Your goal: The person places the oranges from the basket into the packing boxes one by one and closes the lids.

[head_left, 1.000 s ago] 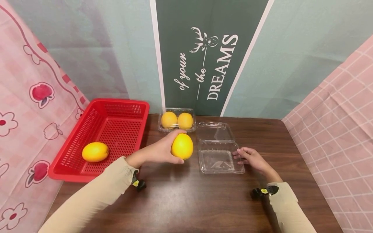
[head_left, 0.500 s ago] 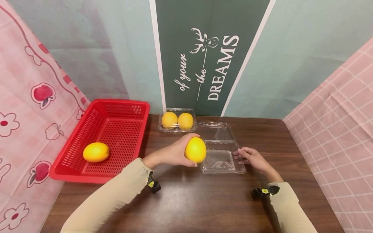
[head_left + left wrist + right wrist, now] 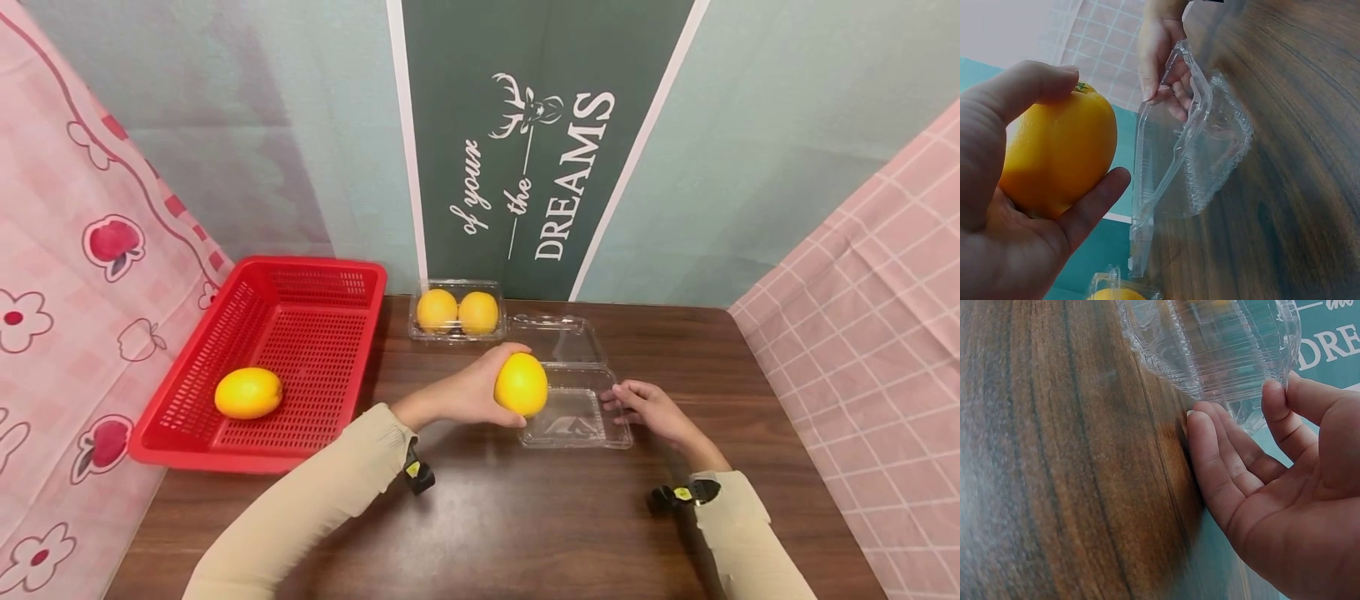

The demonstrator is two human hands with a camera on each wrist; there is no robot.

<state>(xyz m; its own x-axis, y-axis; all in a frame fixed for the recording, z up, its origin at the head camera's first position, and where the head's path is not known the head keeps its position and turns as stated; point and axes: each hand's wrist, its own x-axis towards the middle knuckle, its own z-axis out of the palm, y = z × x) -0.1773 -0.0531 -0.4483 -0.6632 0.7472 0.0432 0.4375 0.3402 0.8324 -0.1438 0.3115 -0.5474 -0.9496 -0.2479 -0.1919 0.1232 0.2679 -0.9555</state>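
Observation:
My left hand (image 3: 480, 392) grips an orange (image 3: 521, 385), thumb on one side and fingers round the other. In the left wrist view a small green stem end shows on top of the orange (image 3: 1063, 150). The orange is held up over the left side of an open clear plastic clamshell box (image 3: 573, 417), whose lid (image 3: 558, 342) lies folded back toward the wall. At the box's right edge my right hand (image 3: 652, 412) pinches the rim between thumb and index finger. Its other fingers sit low beside the box wall, as the right wrist view shows.
A second clear clamshell box (image 3: 457, 335) with two oranges in it stands at the back. To the left, a red plastic basket (image 3: 255, 460) holds one more orange (image 3: 249, 393). Printed cloths hang round the back and sides of the wooden table (image 3: 525, 517).
My left hand has carried the orange to the right, from beside the open clamshell box to over its left part. The right hand has stayed at the rim.

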